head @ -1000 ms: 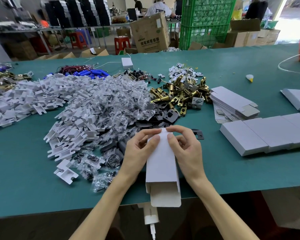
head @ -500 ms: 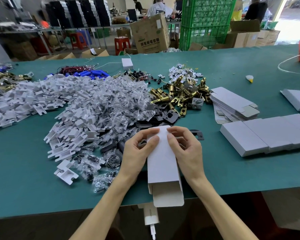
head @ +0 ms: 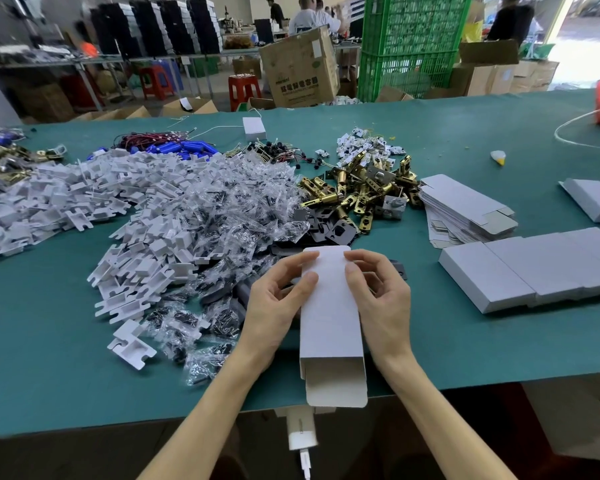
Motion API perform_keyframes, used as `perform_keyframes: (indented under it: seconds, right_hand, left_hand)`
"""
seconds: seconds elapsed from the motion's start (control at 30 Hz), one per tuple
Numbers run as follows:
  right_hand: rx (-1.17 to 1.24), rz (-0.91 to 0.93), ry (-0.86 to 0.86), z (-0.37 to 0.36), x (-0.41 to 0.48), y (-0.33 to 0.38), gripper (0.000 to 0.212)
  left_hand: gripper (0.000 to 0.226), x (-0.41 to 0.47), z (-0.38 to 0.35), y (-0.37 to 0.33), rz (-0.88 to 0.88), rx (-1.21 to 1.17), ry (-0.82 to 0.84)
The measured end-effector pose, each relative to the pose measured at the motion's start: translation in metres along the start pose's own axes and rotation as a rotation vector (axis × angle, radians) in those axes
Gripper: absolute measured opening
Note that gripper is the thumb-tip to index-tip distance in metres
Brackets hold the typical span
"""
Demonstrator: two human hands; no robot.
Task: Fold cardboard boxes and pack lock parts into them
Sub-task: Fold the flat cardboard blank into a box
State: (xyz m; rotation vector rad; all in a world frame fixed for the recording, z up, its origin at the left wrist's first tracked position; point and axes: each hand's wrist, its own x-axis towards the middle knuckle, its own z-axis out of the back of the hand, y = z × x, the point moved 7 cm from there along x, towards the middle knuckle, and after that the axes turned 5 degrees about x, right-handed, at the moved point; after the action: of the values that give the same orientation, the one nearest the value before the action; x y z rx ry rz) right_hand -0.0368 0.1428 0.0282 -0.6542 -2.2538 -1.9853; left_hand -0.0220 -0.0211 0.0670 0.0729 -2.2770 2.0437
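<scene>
You hold the white cardboard box (head: pixel 329 323) lengthwise at the near edge of the green table (head: pixel 66 375). Its open end and flap overhang toward you at 6 o'clock. Your left hand (head: pixel 278 306) and right hand (head: pixel 381 299) both grip it, thumbs pressed on top and fingers curled at the far flap. Dark plates (head: pixel 329 230) sit just beyond at 12, with brass latches (head: pixel 354 192) behind them. Bagged screws (head: pixel 222 220) spread at 10 to 11 and white plastic inserts (head: pixel 136 271) at 9. Flat box blanks (head: pixel 465 209) lie at 1, folded boxes (head: pixel 534 268) at 3.
</scene>
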Motion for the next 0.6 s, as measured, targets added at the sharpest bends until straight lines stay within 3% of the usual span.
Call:
perform_keyframes:
  seconds: [0.23, 0.43, 0.6]
  right_hand:
    - [0.011, -0.015, 0.013, -0.0004, -0.0005, 0.0007, 0.012]
    - [-0.052, 0.007, -0.009, 0.0017, 0.0007, -0.0003, 0.006]
    - [-0.088, 0.001, -0.033, 0.0021, 0.0015, -0.0020, 0.005]
  left_hand:
    - [0.078, -0.0002, -0.0017, -0.0022, -0.011, 0.002, 0.031]
    - [0.093, -0.0007, 0.0001, -0.0028, -0.021, -0.030, -0.009]
    - [0.089, -0.0017, -0.0001, -0.0045, -0.031, -0.034, -0.021]
